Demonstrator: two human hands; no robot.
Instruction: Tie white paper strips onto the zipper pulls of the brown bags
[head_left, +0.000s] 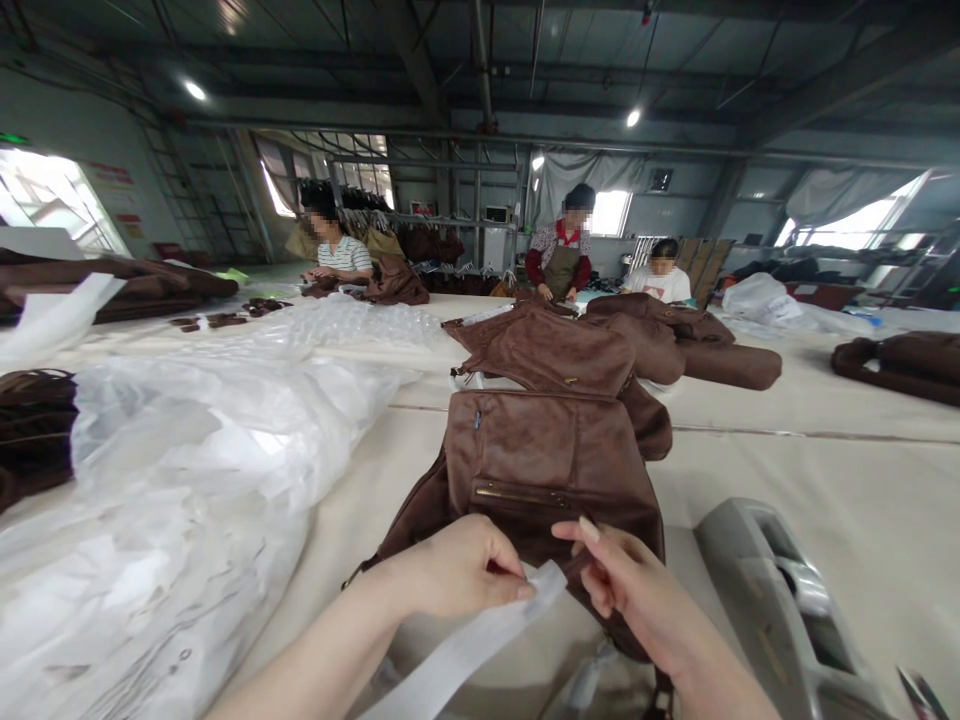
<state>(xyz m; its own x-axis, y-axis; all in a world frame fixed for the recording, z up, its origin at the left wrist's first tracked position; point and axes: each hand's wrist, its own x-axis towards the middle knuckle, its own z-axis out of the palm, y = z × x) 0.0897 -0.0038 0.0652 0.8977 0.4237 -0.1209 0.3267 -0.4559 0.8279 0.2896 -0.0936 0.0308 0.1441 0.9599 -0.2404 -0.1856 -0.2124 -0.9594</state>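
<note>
White strip pinched at the near edge of a brown bag

The white strip is over the near side of the brown bag, the landmark here. The left hand is narrow, thumb and fingers closed on the strip close to its end, probably to steady that short end while the rest trails. The strip's long axis slants from near left to far right, its end pointing at the right hand. That hand is partly open at the bag's near right, by a brown strap; whether it grips this I cannot tell. The bag lies flat, likely for support, long axis running away from the person, zip crosswise. Right of the bag sits a grey dispenser; left, clear plastic sheeting; beyond, more brown bags and a co-worker.
</note>
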